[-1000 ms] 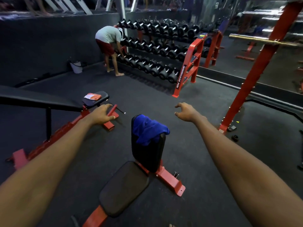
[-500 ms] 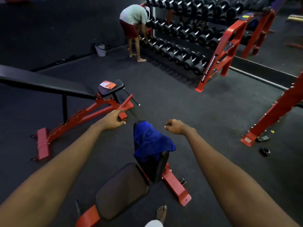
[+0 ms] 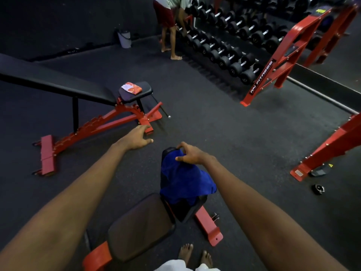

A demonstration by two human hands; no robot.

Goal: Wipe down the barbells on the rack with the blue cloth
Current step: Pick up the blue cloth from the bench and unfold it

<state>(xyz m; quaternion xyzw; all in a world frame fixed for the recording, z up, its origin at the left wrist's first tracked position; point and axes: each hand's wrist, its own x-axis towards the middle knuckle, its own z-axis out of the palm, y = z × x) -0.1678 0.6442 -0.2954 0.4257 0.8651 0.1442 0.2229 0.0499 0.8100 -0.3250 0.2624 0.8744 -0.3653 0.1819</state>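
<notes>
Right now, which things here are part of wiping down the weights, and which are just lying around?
Part of the job:
blue cloth, draped over the near bench's backrest
right hand, open above the cloth
weights rack with its weights

Just lying about:
red and white packet on the incline bench
white bucket
small black disc on the floor
</notes>
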